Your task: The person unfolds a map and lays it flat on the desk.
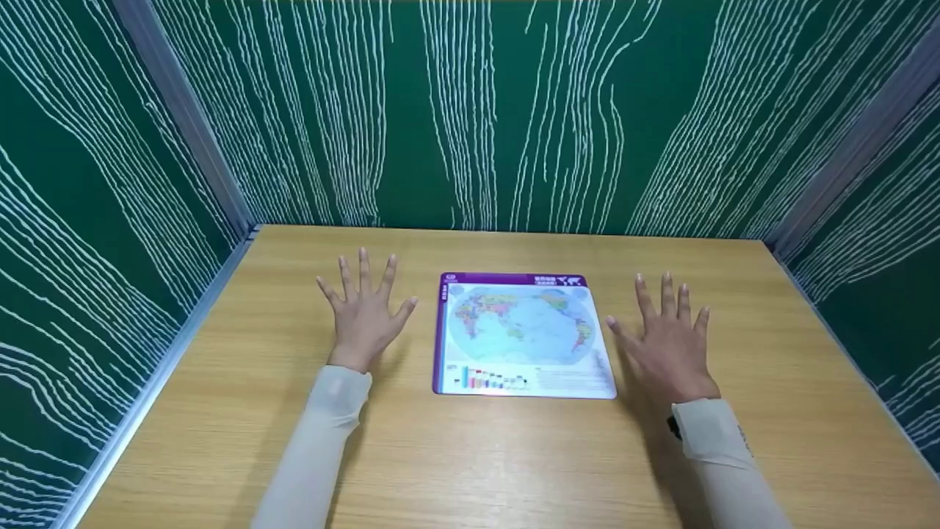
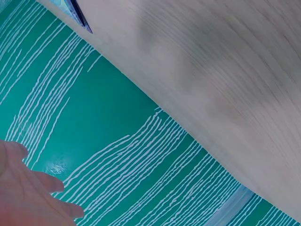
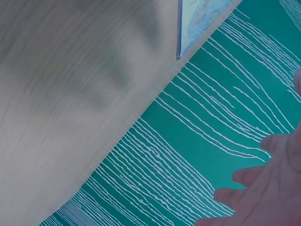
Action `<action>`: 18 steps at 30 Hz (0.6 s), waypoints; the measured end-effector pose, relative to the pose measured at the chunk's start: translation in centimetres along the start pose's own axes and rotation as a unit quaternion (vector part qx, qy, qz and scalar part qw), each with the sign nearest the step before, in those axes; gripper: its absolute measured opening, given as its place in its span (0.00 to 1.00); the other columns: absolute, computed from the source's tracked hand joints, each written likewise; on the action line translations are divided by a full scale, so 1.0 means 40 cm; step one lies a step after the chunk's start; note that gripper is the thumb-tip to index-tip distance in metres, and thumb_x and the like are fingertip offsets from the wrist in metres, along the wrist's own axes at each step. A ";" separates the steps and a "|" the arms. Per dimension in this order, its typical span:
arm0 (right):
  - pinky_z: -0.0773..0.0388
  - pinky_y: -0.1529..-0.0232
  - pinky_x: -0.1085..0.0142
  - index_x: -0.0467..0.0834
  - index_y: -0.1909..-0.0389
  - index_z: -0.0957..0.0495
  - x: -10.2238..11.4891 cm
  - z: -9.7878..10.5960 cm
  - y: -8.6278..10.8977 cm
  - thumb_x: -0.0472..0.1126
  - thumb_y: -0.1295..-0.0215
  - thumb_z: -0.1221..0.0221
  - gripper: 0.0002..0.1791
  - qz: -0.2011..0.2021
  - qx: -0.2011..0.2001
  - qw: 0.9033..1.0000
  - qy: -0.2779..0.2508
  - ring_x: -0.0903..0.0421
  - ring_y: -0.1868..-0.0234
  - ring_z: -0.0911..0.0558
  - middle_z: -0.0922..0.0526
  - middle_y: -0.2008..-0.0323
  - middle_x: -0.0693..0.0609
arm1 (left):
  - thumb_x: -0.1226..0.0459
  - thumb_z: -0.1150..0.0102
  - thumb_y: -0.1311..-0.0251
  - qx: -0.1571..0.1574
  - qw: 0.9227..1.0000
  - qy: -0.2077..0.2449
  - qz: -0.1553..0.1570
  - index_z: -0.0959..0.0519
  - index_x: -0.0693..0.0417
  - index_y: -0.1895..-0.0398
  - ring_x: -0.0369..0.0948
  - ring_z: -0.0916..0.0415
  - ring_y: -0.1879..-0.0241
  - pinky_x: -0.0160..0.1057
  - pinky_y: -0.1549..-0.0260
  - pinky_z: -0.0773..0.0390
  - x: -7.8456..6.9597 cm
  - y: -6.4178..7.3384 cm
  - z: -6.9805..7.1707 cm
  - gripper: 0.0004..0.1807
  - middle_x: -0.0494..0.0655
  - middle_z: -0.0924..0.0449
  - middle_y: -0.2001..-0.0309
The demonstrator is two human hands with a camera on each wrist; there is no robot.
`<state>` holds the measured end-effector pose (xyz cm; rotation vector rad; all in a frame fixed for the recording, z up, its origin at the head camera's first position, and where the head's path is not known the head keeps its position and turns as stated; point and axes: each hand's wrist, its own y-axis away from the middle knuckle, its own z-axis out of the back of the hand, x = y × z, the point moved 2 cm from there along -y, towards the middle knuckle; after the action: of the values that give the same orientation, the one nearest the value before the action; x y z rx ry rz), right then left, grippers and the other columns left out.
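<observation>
A flat rectangular world map [image 1: 521, 330] with a purple border lies on the wooden table, between the two hands in the head view. To its left, my left hand [image 1: 363, 323] is spread palm down with straight fingers and holds nothing. On the other side my right hand [image 1: 672, 349] is likewise spread, its thumb pointing toward the map's right edge. Part of the left hand [image 2: 35, 193] shows at the lower left of the left wrist view. The right hand [image 3: 268, 183] fills the lower right of the right wrist view, where a corner of the map [image 3: 200, 21] appears at the top.
The wooden table [image 1: 477, 463] is bounded by dark green panels [image 1: 411, 110] with wavy white lines at the back and both sides. Grey metal posts [image 1: 187, 110] stand at the back corners. Light sleeves [image 1: 308, 448] cover both forearms.
</observation>
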<state>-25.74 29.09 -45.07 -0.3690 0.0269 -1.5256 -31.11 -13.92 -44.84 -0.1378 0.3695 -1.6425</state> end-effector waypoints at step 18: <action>0.59 0.31 0.32 0.48 0.23 0.64 0.029 0.008 0.026 0.70 0.32 0.62 0.47 -0.027 0.095 0.987 -0.129 0.33 0.25 0.62 0.67 0.23 0.39 | 0.37 0.60 0.34 0.092 0.990 0.105 -0.023 0.58 0.36 0.23 0.54 0.77 0.24 0.67 0.34 0.82 0.025 -0.008 -0.012 0.41 0.51 0.69 0.22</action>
<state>-24.58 28.04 -44.80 -0.4140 -0.3319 -1.5095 -31.68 -14.79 -45.31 0.1674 0.3750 -1.7336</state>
